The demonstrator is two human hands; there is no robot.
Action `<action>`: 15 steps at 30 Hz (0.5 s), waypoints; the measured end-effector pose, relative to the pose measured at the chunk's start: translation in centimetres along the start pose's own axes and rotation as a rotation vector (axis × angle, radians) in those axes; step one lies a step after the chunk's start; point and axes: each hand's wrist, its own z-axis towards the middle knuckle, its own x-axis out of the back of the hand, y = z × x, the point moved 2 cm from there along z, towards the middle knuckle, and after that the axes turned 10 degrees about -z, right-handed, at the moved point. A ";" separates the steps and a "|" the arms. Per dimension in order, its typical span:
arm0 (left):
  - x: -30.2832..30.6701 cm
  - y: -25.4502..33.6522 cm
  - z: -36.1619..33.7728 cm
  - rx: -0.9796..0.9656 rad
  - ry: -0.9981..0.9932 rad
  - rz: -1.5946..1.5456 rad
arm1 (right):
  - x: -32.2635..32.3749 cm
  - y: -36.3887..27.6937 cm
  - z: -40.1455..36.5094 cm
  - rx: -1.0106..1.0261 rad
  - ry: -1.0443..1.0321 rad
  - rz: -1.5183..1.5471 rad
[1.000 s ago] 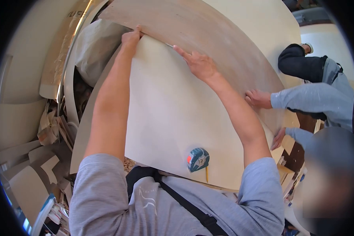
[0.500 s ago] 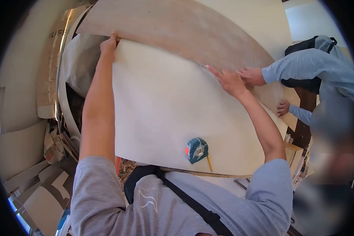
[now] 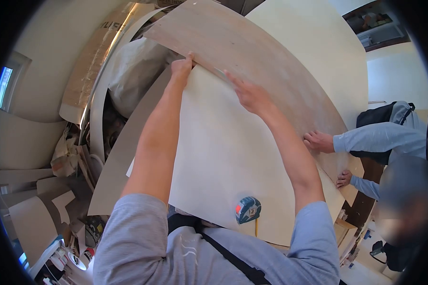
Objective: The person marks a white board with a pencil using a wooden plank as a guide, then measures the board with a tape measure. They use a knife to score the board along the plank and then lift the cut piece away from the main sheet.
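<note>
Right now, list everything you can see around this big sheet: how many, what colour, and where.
pale sheet: one, cream, centre, lying over the brown sheet
brown sheet: one, tan-brown, under and beyond the pale sheet
tape measure: one, blue with a red patch, on the pale sheet near its near edge
board offcuts: several, beige, lower left
window: one, bright blue, far left
co-worker's hands: two, on the brown sheet's right edge, light blue sleeves
left hand: one, fingers curled over the pale sheet's far corner
right hand: one, fingers flat along the pale sheet's far edge
</note>
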 end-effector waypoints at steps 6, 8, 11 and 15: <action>-0.3 -3.1 4.1 -0.069 -0.027 0.223 | 1.7 4.9 -2.2 -0.124 0.245 0.157; -0.4 -2.2 2.7 -0.004 -0.029 0.064 | 3.1 7.8 -5.3 -0.203 0.133 0.165; -0.6 -1.8 2.2 0.017 0.013 -0.019 | 4.6 9.2 -10.2 -0.343 -0.059 0.120; -0.6 -0.9 0.9 0.014 0.006 -0.059 | -0.7 9.6 -13.6 -0.170 0.133 0.201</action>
